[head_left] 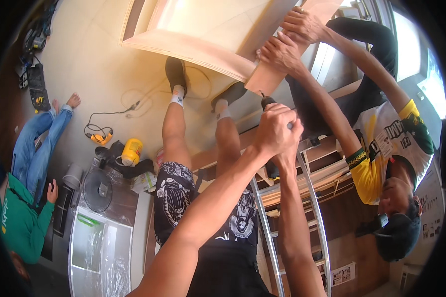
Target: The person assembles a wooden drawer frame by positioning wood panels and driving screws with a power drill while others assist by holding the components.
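Up against the pale wooden panel (203, 47), both hands wrap a dark power tool (269, 102); the left hand (275, 131) closes around its body, and the right hand (286, 157) sits just behind, its grip hidden. Beside them, a co-worker's hands (290, 42) press a wooden block (265, 79) to the panel's edge; a metal ladder (314, 208) stands below.

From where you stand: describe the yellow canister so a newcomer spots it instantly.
Start at the pale floor left of the ladder. Near the plastic-wrapped cabinet stands a yellow canister, beside an orange corded tool. It is the only rounded, bottle-like yellow thing there.
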A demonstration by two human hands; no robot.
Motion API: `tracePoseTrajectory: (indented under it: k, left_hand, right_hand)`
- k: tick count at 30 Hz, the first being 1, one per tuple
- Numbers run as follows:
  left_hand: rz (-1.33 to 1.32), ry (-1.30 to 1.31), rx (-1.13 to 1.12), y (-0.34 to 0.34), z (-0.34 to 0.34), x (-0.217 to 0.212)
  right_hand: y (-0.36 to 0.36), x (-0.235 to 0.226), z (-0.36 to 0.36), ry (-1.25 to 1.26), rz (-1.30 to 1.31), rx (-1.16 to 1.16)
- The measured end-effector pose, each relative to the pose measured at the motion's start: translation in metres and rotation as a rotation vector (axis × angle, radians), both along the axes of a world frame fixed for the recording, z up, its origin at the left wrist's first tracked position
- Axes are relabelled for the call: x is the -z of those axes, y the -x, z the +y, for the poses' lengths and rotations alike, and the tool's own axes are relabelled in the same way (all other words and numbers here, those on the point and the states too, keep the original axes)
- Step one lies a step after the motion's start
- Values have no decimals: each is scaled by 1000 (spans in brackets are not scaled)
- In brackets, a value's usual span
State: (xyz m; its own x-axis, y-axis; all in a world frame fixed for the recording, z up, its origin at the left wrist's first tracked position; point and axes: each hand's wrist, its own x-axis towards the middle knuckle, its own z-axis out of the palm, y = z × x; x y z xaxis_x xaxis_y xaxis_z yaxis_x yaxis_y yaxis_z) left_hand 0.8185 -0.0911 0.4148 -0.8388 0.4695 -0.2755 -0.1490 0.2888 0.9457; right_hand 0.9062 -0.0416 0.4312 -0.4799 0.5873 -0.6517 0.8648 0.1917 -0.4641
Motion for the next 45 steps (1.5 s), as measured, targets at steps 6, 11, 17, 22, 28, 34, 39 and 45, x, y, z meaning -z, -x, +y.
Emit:
tracePoseTrajectory:
  k: [6,11,17,22,28,34,39,45]
  left_hand:
    - [36,-42,-37,-4,0,9]
    - [19,-39,-27,-2,-1,14]
    - [5,-51,-39,-1,2,27]
    - [67,-58,-24,0,7,36]
    - [-53,-77,-38,7,-16,33]
    - [163,569,864,89,-80,148]
    - [-628,401,1562,132,-14,214]
    - [-556,563,1856,100,35,244]
  right_hand:
    - [2,7,2,10,-18,-5]
    - [-1,13,3,24,-36,-9]
    - [-5,21,9,68,-68,-37]
    - [7,26,16,61,-122,-167]
    - [5,12,12,110,-69,-100]
    - [-49,-39,-9,95,-4,96]
    - [-141,-49,-33,81,-83,116]
    - [-240,-63,-91,97,-327,315]
